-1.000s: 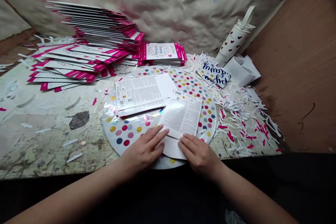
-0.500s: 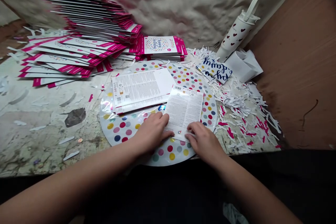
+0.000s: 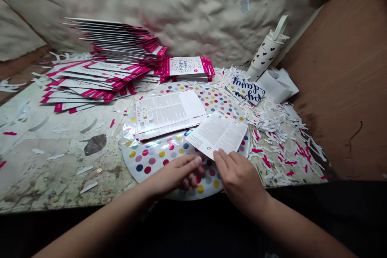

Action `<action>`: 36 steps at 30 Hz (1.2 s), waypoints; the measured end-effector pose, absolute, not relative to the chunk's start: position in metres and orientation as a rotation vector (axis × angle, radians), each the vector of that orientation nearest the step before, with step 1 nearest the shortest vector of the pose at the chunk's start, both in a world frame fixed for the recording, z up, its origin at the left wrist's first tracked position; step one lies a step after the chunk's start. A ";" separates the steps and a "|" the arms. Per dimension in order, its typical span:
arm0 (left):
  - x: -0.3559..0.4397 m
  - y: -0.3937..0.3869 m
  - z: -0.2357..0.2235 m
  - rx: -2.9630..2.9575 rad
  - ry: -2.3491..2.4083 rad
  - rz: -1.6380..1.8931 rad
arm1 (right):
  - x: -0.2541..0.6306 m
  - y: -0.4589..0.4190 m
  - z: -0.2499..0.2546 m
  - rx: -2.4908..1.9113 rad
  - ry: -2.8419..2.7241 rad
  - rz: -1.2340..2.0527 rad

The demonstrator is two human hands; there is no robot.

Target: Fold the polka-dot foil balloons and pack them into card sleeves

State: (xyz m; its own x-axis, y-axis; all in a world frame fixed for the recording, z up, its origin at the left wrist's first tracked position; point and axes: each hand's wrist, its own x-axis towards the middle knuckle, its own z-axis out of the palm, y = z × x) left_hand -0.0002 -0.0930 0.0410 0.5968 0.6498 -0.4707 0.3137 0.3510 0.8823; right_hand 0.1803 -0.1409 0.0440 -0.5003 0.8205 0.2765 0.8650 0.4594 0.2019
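My right hand (image 3: 240,179) grips the near edge of a white printed leaflet (image 3: 222,131), its fingers on top and its thumb hidden. The leaflet lies at an angle over the round polka-dot foil sheet (image 3: 157,155). My left hand (image 3: 181,172) is just left of the leaflet's near corner, apart from it, fingers loosely bent and blurred, with nothing visible in it. Beyond it, a small stack of white printed cards (image 3: 169,113) rests on the dotted sheet, text side up; its right corner meets the leaflet.
Pink-and-white packets (image 3: 96,76) are heaped at the back left, beside a shorter packet stack (image 3: 187,66). A white tumbler with hearts (image 3: 267,54), a pen (image 3: 234,92) and crumpled paper (image 3: 279,82) stand or lie back right. Paper shreds (image 3: 272,129) cover the right side.
The leaflet has turned, its near end swinging left, with my right hand on it. My left hand has let go and drawn back towards me. The camera view has tilted up slightly.
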 end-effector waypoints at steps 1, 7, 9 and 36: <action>0.001 -0.094 0.039 1.063 0.966 0.372 | 0.179 -0.142 0.046 -1.425 -2.504 -0.498; 0.010 -0.090 0.031 0.609 0.964 0.726 | 0.163 -0.150 0.036 -1.328 -2.330 -0.437; 0.013 -0.091 0.029 0.419 0.877 0.729 | 0.165 -0.151 0.033 -1.335 -2.304 -0.377; -0.036 -0.054 0.135 1.916 0.748 0.999 | 0.208 -0.089 0.111 -1.001 -1.282 0.881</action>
State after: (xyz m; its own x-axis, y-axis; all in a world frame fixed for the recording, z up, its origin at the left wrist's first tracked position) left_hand -0.0365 -0.0537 0.1347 0.5067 0.7834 0.3599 0.1240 -0.4794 0.8688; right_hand 0.2080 -0.0887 0.1109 0.0983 0.9360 0.3380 0.0203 0.3377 -0.9410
